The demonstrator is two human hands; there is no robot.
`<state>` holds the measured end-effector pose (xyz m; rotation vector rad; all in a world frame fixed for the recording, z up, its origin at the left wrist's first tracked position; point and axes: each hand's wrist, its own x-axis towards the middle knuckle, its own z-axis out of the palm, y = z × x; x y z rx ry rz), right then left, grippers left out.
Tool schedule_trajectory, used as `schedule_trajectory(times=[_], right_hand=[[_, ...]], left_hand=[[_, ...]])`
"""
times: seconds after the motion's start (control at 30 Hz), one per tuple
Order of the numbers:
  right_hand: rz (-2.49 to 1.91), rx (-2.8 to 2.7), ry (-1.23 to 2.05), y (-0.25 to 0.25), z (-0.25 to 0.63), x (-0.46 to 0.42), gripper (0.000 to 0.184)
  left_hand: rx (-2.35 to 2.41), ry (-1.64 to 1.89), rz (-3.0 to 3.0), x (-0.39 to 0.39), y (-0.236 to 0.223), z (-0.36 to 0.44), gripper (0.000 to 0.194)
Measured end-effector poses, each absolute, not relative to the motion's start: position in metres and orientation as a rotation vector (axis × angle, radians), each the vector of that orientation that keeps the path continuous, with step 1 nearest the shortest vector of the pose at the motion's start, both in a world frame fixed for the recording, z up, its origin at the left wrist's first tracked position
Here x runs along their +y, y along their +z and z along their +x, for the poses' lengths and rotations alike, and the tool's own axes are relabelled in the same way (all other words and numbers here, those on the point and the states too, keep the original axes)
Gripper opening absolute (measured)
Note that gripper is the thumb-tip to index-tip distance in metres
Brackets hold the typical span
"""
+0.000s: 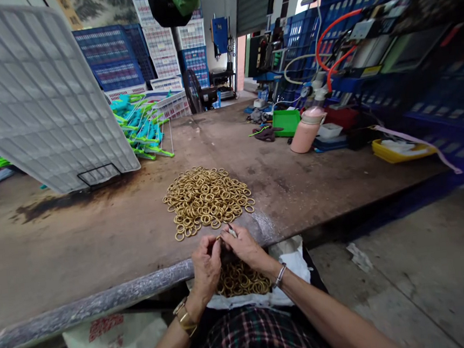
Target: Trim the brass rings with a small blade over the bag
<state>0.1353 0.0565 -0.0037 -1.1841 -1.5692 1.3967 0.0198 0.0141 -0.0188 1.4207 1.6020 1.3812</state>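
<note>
My left hand (206, 267) and my right hand (244, 247) meet at the near table edge, fingers pinched together on a small ring and a thin dark tool or clip (230, 230) that I cannot make out clearly. Just beyond them a heap of brass-coloured rings (207, 199) lies on the worn brown table (99, 239). Under my hands, on a white cloth or bag (294, 263) in my lap, sits a second batch of the same rings (241, 280). A gold watch is on my left wrist and a thin bracelet on my right.
A white plastic crate (33, 88) leans tilted at the left. Teal and green hangers (142, 127) lie behind it. A pink bottle (307, 129), a green box (286, 121) and a yellow tray (400, 151) stand at the right. Blue and white crates are stacked at the back.
</note>
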Motion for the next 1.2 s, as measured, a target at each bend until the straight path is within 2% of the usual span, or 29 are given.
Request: schedule_trajectory(times=[0.4,0.7,1.2], right_hand=[[-1.177,-1.647,1.283,-0.0013,0.1343,0.0609,0.012],[-1.231,-1.730,1.259,-0.0021,0.1334,0.0621,0.010],[-1.173,-1.762,1.278,-0.0001,0.1322,0.0601,0.017]], left_hand=[[1.445,1.374,1.202,0.0101,-0.0163,0.0219,0.014],[1.248,1.190,0.911,0.0097,-0.0097,0.0182,0.029],[1.110,1.222,0.794,0.0103,-0.0152,0.0143,0.028]])
